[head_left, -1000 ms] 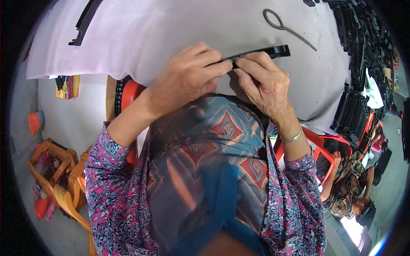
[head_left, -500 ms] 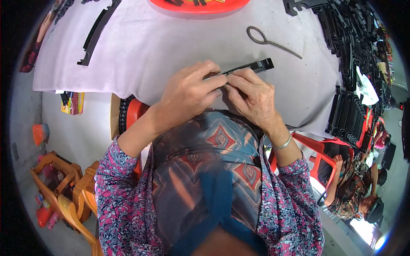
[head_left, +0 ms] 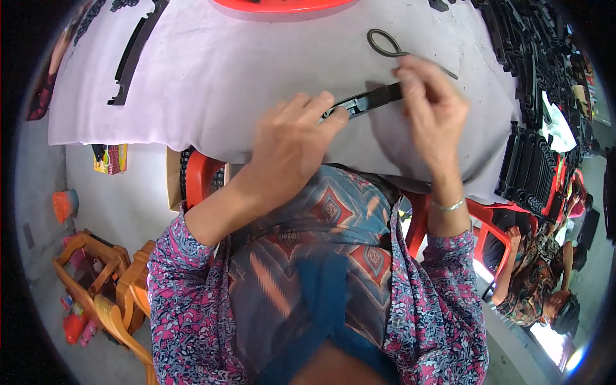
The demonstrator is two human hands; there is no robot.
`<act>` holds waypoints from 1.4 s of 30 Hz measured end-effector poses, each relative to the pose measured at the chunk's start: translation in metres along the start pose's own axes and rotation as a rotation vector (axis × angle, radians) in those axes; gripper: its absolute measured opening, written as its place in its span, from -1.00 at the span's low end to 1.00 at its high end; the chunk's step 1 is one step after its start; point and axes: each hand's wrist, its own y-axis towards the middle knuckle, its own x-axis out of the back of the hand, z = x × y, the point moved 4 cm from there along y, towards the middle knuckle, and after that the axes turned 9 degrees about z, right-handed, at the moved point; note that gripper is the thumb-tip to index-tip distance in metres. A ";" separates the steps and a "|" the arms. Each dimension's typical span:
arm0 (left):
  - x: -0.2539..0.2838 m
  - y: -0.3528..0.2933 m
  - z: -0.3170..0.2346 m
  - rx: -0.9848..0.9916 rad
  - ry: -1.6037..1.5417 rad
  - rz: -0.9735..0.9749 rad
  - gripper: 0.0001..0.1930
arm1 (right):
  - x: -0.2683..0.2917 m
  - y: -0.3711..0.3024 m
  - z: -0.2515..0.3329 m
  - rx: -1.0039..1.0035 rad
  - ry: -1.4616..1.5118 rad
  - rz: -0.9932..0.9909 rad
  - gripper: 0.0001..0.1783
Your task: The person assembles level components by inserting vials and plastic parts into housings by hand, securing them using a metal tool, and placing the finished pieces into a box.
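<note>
A narrow black plastic strip point(head_left: 382, 96) with a shiny metallic-looking inner section is held at its near-left end by my left hand point(head_left: 292, 138), thumb and fingers closed on it. My right hand point(head_left: 439, 106) is by the strip's far-right end, its fingers blurred by motion. Whether it touches the strip or grips anything I cannot make out. Just beyond lies a dark metal rod tool with a looped end point(head_left: 385, 43); my right fingers cover part of its shaft.
A pale cloth covers the table point(head_left: 256, 64). A notched black strip point(head_left: 136, 54) lies at the left, a red tray point(head_left: 289, 6) at the far edge. Black parts point(head_left: 529, 167) are stacked at the right. Behind them sits another person point(head_left: 536, 282). A wooden chair point(head_left: 96, 276) stands lower left.
My right hand has left the middle of the strip and moved right and away from me, toward the looped tool. My left hand still holds the strip, whose metallic section now shows.
</note>
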 end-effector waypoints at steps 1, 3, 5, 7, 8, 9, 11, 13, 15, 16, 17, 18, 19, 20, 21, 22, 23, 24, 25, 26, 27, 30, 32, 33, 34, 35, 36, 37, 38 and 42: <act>0.000 -0.001 -0.001 -0.001 0.003 0.002 -0.79 | 0.013 0.009 -0.002 0.074 -0.147 -0.098 -0.75; -0.003 -0.002 -0.002 0.021 0.038 -0.015 -0.78 | 0.031 0.029 -0.010 0.082 -0.282 -0.076 -0.74; -0.002 -0.002 -0.001 -0.002 0.046 -0.001 -0.76 | 0.044 0.046 -0.025 0.092 -0.418 -0.053 -0.74; -0.001 -0.002 0.000 -0.023 0.052 0.015 -0.74 | 0.040 0.052 -0.034 0.252 -0.711 0.049 -0.76; 0.000 -0.003 0.001 -0.006 0.054 0.037 -0.76 | 0.038 0.053 -0.036 0.175 -0.719 0.168 -0.78; 0.001 -0.003 0.003 0.011 0.056 0.060 -0.78 | 0.037 0.054 -0.036 0.173 -0.718 0.171 -0.78; 0.004 -0.006 0.007 -0.002 0.060 0.068 -0.78 | 0.032 0.054 -0.037 0.229 -0.879 0.171 -0.78; 0.004 -0.007 0.008 -0.018 0.064 0.072 -0.78 | 0.030 0.054 -0.038 0.306 -0.949 0.155 -0.82; 0.000 -0.009 0.008 -0.029 0.094 0.067 -0.73 | 0.027 0.055 -0.039 0.387 -1.022 0.136 -0.85; -0.003 -0.010 0.008 -0.027 0.095 0.064 -0.73 | 0.027 0.056 -0.039 0.419 -1.014 0.121 -0.87; -0.007 -0.011 0.008 -0.029 0.095 0.015 -0.74 | 0.027 0.057 -0.038 0.450 -1.006 0.107 -0.89; -0.008 -0.012 0.007 -0.030 0.096 -0.033 -0.75 | 0.027 0.058 -0.038 0.454 -1.008 0.108 -0.89; -0.010 -0.011 0.006 -0.027 0.095 -0.038 -0.75 | 0.030 0.060 -0.042 0.378 -0.940 0.131 -0.89; -0.011 -0.010 0.005 -0.020 0.082 -0.048 -0.76 | 0.032 0.063 -0.045 0.303 -0.870 0.155 -0.89; -0.012 -0.010 0.004 -0.014 0.069 -0.059 -0.77 | 0.032 0.063 -0.043 0.306 -0.873 0.157 -0.89; -0.013 -0.010 0.005 -0.012 0.068 -0.064 -0.77 | 0.035 0.060 -0.042 0.171 -0.747 0.150 -0.89; -0.014 -0.010 0.005 -0.030 0.078 -0.090 -0.77 | 0.038 0.058 -0.044 0.038 -0.619 0.142 -0.89; -0.015 -0.011 0.005 -0.049 0.089 -0.114 -0.77 | 0.039 0.056 -0.045 0.041 -0.622 0.143 -0.89; -0.017 -0.010 0.006 -0.048 0.089 -0.114 -0.77 | 0.042 0.054 -0.050 0.026 -0.486 0.090 -0.91; -0.018 -0.010 0.006 -0.046 0.090 -0.134 -0.78 | 0.045 0.052 -0.052 0.010 -0.350 0.037 -0.91; -0.018 -0.010 0.005 -0.045 0.092 -0.154 -0.78 | 0.046 0.049 -0.051 0.009 -0.349 0.036 -0.91; -0.020 -0.010 0.006 -0.022 0.087 -0.168 -0.79 | 0.045 0.038 -0.038 -0.068 -0.004 0.022 -0.91; -0.020 -0.011 0.006 -0.011 0.061 -0.167 -0.77 | 0.042 0.031 -0.023 -0.190 0.423 0.056 -0.91; -0.019 -0.012 0.006 -0.001 0.036 -0.166 -0.74 | 0.040 0.029 -0.015 -0.191 0.425 0.059 -0.91; -0.020 -0.011 0.005 -0.004 0.036 -0.165 -0.74 | 0.038 0.028 -0.003 -0.092 0.622 0.095 -0.89; -0.021 -0.011 0.005 0.001 0.039 -0.171 -0.73 | 0.035 0.028 0.008 0.010 0.816 0.132 -0.86; -0.022 -0.011 0.006 0.006 0.043 -0.178 -0.72 | 0.031 0.027 0.017 0.024 0.927 0.131 -0.69; -0.023 -0.011 0.006 0.005 0.045 -0.178 -0.72 | 0.027 0.028 0.024 0.026 0.928 0.130 -0.69; -0.024 -0.011 0.006 -0.009 0.017 -0.187 -0.71 | 0.022 0.028 0.031 0.068 1.082 0.178 -0.62; -0.023 -0.012 0.007 -0.022 -0.009 -0.203 -0.70 | 0.004 0.033 0.038 0.139 1.241 0.260 -0.47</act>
